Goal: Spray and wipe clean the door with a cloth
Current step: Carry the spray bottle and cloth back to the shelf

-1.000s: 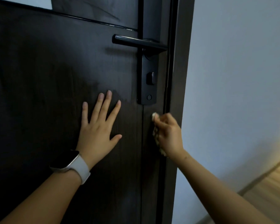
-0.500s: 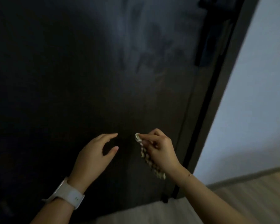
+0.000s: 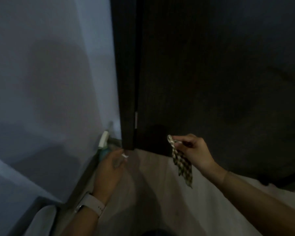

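Head view, dim and blurred. Landmark: door (image 3: 220, 74), dark, filling the upper right. Right hand (image 3: 197, 153) is low in front of the door, thumb and fingers pinching the top corner of the checked cloth (image 3: 181, 163); the rest hangs free, off the panel, likely parked between wipes. Left of the door's lower corner, by the wall, stands the spray bottle (image 3: 103, 143). Left hand (image 3: 109, 167) reaches to it, fingers relaxed and open; contact probably not yet made, blur prevents certainty.

The right hand (image 3: 197, 154) pinches a checked cloth (image 3: 181, 163) that hangs before the dark door (image 3: 211, 74). The left hand (image 3: 109, 169) reaches low toward a spray bottle (image 3: 103, 142) standing against the wall (image 3: 41, 74), left of the door frame (image 3: 126, 74).
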`<state>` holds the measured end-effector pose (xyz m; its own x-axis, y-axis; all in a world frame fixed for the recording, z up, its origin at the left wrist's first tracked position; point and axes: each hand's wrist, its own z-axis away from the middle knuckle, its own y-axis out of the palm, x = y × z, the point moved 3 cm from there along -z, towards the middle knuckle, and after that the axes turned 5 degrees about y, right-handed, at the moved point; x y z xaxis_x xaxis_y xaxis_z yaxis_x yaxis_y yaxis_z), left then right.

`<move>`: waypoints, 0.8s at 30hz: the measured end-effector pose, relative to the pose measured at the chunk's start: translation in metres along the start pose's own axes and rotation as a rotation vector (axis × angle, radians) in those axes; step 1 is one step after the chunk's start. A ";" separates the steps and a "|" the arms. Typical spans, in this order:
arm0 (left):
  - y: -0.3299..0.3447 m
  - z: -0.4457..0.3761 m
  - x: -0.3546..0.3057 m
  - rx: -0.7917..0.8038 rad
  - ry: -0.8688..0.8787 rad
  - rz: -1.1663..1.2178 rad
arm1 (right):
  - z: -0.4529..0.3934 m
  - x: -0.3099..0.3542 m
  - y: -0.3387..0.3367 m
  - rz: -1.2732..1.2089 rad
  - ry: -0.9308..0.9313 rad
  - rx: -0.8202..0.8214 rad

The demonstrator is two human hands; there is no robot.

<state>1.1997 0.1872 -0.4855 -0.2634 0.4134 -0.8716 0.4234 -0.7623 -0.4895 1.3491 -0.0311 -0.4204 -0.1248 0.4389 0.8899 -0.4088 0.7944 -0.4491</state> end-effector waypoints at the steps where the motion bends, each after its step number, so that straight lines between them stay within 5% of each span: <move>1: -0.006 -0.003 0.016 -0.059 -0.010 0.016 | -0.006 -0.001 0.012 -0.004 0.003 0.021; 7: -0.019 -0.073 0.078 -0.332 -0.052 -0.090 | -0.040 -0.020 0.067 -0.087 -0.014 0.091; 16: 0.004 -0.147 0.134 -0.319 -0.102 -0.273 | -0.097 -0.078 0.141 -0.232 0.025 0.062; 24: -0.038 -0.067 0.040 -0.405 -0.108 -0.039 | -0.046 -0.028 0.116 -0.215 0.247 0.089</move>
<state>1.2315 0.2661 -0.5041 -0.3666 0.3672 -0.8548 0.7122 -0.4804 -0.5118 1.3462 0.0681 -0.5016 0.1910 0.3622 0.9123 -0.4805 0.8449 -0.2348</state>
